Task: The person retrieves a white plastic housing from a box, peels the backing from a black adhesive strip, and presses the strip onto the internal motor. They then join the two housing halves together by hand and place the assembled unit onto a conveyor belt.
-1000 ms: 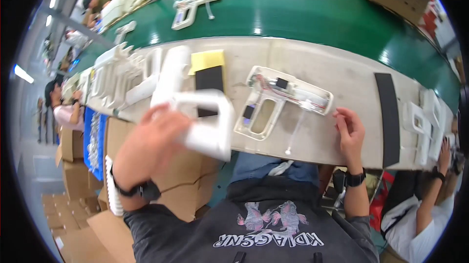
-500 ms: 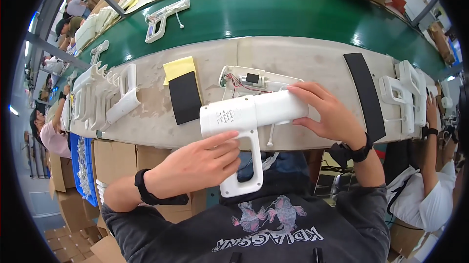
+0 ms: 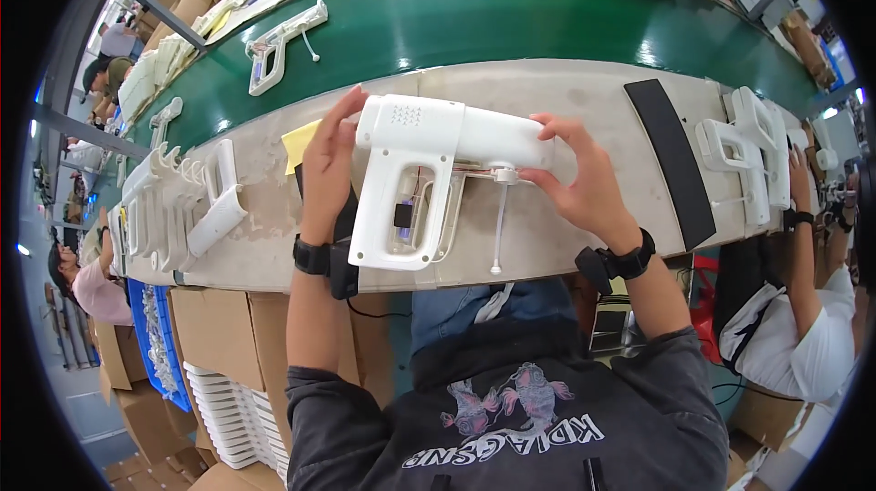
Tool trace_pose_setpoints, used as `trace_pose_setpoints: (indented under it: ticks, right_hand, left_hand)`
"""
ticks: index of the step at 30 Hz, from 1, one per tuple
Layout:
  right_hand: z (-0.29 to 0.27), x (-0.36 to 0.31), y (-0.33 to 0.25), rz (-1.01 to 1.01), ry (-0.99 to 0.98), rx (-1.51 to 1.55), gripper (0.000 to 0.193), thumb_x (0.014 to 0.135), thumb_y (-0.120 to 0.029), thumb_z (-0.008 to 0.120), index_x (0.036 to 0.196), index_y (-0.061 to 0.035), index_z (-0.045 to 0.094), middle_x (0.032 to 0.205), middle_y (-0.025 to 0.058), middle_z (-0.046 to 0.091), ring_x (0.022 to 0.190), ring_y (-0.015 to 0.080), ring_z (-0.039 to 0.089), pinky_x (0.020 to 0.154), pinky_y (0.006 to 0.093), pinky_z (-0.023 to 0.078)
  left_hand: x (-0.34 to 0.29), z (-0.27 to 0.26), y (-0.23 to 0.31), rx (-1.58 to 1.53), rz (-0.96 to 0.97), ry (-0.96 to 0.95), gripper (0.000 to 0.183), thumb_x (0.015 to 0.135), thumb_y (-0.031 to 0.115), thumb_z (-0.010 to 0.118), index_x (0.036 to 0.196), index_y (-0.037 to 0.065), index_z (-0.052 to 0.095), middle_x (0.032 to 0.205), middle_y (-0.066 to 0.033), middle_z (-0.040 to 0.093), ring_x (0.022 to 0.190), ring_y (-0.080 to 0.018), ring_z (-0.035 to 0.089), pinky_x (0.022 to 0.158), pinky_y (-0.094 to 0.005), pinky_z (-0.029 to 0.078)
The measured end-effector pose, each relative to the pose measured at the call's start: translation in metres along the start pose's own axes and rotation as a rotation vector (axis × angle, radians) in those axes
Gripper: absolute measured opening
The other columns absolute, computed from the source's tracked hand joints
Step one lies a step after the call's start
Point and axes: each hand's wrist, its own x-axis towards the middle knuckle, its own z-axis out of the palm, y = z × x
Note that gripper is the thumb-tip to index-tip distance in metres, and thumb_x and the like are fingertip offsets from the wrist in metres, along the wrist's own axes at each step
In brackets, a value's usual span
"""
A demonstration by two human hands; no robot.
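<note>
A white pistol-shaped housing shell (image 3: pixel 494 132), with a looped handle and a patch of small vent holes, lies over its matching half on the worktable. Through the handle opening I can see part of that lower half (image 3: pixel 450 234), with wires and a small black block (image 3: pixel 402 214). My left hand (image 3: pixel 330 158) holds the shell's vented rear end, its fingers behind the edge. At the front end, my right hand (image 3: pixel 584 181) grips the barrel between thumb and fingers. A thin white tube (image 3: pixel 498 231) hangs down from beneath the barrel. Most of the lower half is hidden.
Black foam pads (image 3: pixel 672 162) lie right and partly behind my left forearm, near a yellow sheet (image 3: pixel 299 141). White housing parts (image 3: pixel 182 208) stand at the left, more (image 3: pixel 748 153) at the right. Beyond runs a green conveyor belt (image 3: pixel 511 21) carrying an opened half (image 3: pixel 283 46). Co-workers sit either side.
The shell has moved away from my body onto the open half with the wires. My left hand has shifted from near its handle up to the rear end; my right stays at the barrel.
</note>
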Motion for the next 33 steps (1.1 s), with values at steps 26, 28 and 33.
trace_pose_setpoints:
  ticks: [26,28,33]
  right_hand:
    - [0.0,-0.01,0.021,0.113,-0.177,-0.289,0.055,0.084,-0.01,0.077,0.136,-0.0071,0.059,0.143,0.0111,0.059,0.138,0.0344,0.047,0.113,0.0446,0.038]
    - [-0.001,-0.008,0.025,0.165,-0.186,-0.24,0.051,0.088,-0.012,0.074,0.137,-0.0066,0.059,0.144,0.0108,0.058,0.139,0.033,0.046,0.114,0.0441,0.037]
    - [-0.011,0.003,0.03,0.182,-0.315,-0.093,0.042,0.094,-0.013,0.068,0.134,-0.0049,0.059,0.14,0.0113,0.059,0.133,0.0288,0.05,0.113,0.0404,0.038]
  left_hand:
    - [0.005,0.005,-0.017,0.203,-0.073,-0.409,0.062,0.083,0.017,0.08,0.138,0.005,0.053,0.139,-0.014,0.056,0.129,-0.0303,0.053,0.111,-0.0402,0.041]
    - [0.005,0.003,-0.011,0.21,-0.168,-0.467,0.062,0.085,0.019,0.08,0.138,0.005,0.05,0.132,-0.014,0.06,0.123,-0.0299,0.056,0.107,-0.0402,0.044]
    - [0.01,0.0,-0.006,0.259,-0.152,-0.526,0.06,0.087,0.019,0.078,0.139,0.005,0.049,0.126,-0.0144,0.062,0.118,-0.0292,0.058,0.103,-0.0394,0.045]
